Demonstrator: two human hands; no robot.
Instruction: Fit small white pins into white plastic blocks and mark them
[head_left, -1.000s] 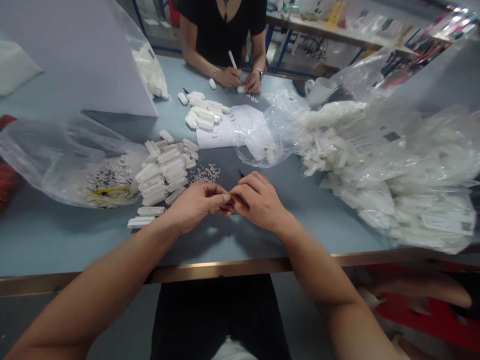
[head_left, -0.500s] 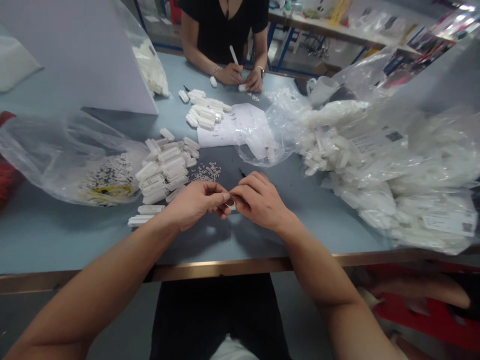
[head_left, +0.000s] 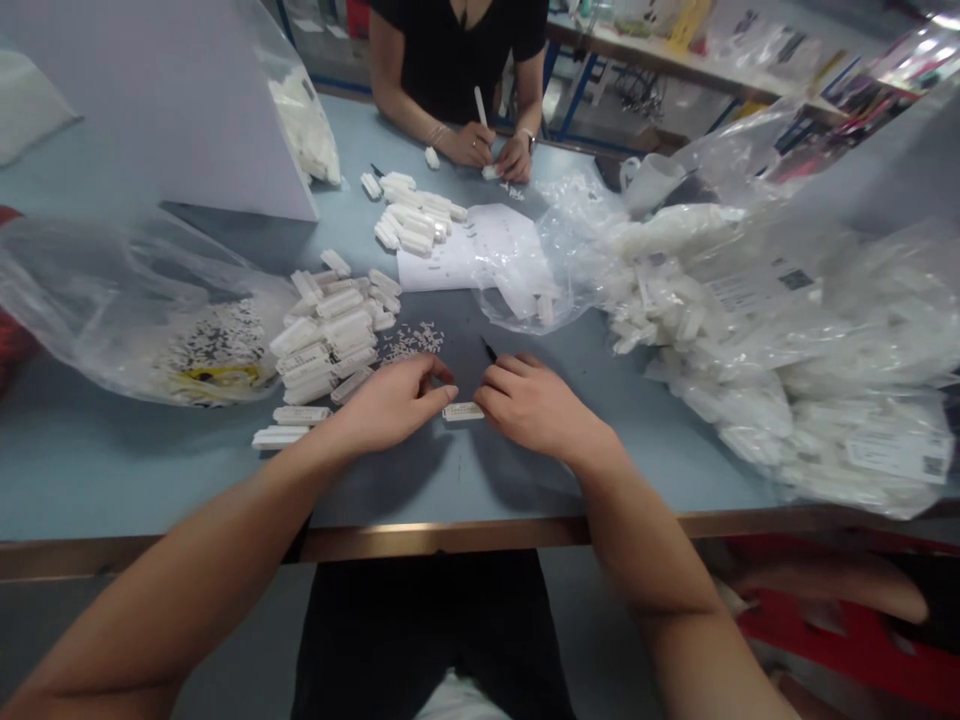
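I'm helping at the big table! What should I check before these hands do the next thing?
Left hand empty: ok, nothing shows in it.
Right hand empty: ok, nothing shows in it.
White piece in a hand: not ok, it lies flat on the table between the hands.
Black tip held: cannot tell, it sits just past the right fingers.
Other person's hand well apart: ok, it is across the table.
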